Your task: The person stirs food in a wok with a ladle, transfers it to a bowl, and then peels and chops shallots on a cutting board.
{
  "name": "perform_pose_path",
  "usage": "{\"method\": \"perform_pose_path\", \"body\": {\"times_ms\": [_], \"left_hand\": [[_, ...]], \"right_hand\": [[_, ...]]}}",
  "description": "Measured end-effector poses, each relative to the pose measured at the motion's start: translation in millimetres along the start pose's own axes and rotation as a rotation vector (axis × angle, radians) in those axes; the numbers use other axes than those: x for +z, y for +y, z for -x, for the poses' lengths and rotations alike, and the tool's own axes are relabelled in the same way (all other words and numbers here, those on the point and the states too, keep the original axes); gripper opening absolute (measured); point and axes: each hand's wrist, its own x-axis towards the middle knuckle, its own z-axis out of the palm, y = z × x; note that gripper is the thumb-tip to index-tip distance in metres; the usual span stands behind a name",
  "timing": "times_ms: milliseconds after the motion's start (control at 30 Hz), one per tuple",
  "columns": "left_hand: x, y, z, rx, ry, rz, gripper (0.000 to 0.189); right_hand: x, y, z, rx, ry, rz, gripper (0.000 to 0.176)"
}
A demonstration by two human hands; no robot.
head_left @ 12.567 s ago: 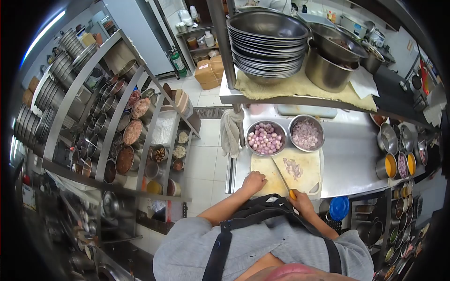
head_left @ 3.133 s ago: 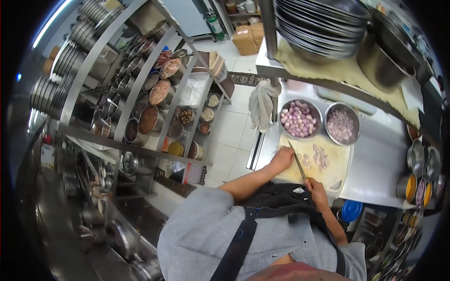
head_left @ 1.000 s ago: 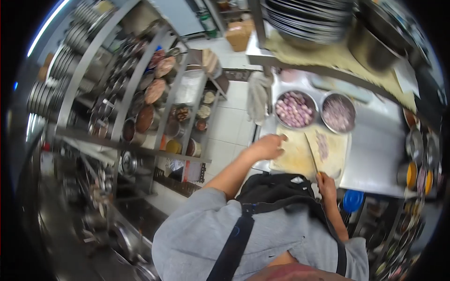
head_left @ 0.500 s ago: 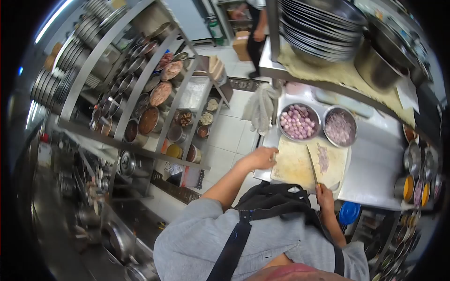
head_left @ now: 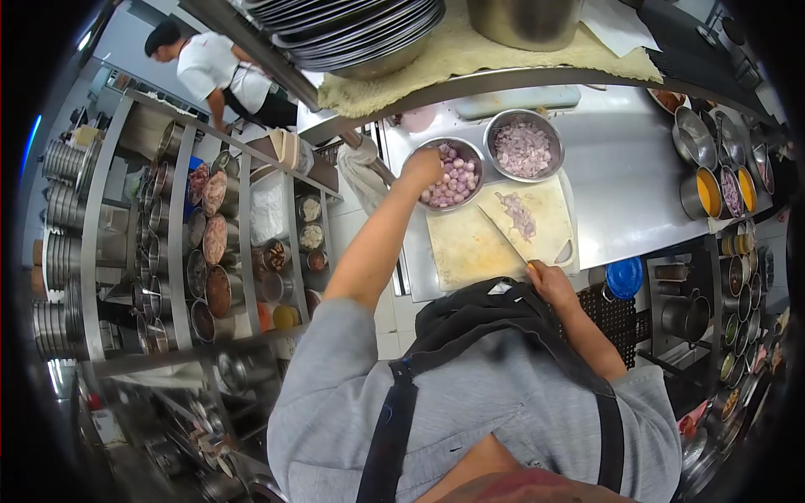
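Note:
My left hand [head_left: 423, 166] dips into the left side of a metal bowl [head_left: 479, 186] of peeled shallots [head_left: 459, 179]. Its fingers look curled together among them, and what they hold, if anything, is hidden. My right hand [head_left: 551, 282] is closed round the handle of a kitchen knife [head_left: 506, 236]. The blade lies slanted over a pale cutting board [head_left: 461, 243], tip toward the shallot bowl. Chopped shallots [head_left: 518, 215] lie in a small heap to the right of the blade. Behind the board, a second metal bowl [head_left: 560, 159] holds more chopped shallots.
A shelf [head_left: 495, 77] with stacked metal plates [head_left: 352, 38] overhangs the steel counter [head_left: 625, 201]. Metal containers with yellow contents [head_left: 703, 193] stand at the right. A rack [head_left: 172, 251] with food pots is on the left. A person in a white shirt [head_left: 220, 67] stands beyond it.
My left hand has moved from beside the board's left edge into the shallot bowl. My right hand still holds the knife over the board. The camera view has shifted, and the other person shows more fully.

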Motion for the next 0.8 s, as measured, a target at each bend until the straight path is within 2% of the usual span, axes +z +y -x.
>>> {"method": "perform_pose_path", "body": {"times_ms": [67,233,300,467,600,700,767,800], "left_hand": [[-16.1,0.6,-19.7,-0.118,-0.007,-0.043,0.035],[-11.7,11.0,-33.3,-0.091,-0.013,-0.214,0.029],[16.3,9.3,-38.2,-0.051,0.072,-0.33,0.03],[28.6,13.9,-30.2,-0.02,0.179,-0.396,0.034],[22.2,12.3,-25.8,-0.018,0.179,-0.306,0.037],[30.6,4.2,-19.7,0.024,0.274,-0.142,0.034],[33.8,1.5,-4.6,0.167,0.506,0.205,0.031],[36.1,1.5,1.6,0.152,0.511,0.218,0.031]], "right_hand": [[0.7,2.3,1.0,-0.013,0.007,-0.002,0.033],[-1.8,1.3,2.4,-0.051,0.013,-0.059,0.032],[-5.0,0.9,0.9,-0.028,-0.02,-0.074,0.031],[-8.5,-1.9,1.0,-0.007,-0.074,-0.089,0.03],[-10.8,-4.0,-1.1,-0.004,-0.076,-0.088,0.03],[-13.1,-6.6,-2.6,0.01,-0.096,-0.062,0.029],[-13.5,-7.4,-1.6,0.021,-0.116,-0.039,0.029],[-13.1,-7.7,-2.0,0.027,-0.106,-0.046,0.029]]}}
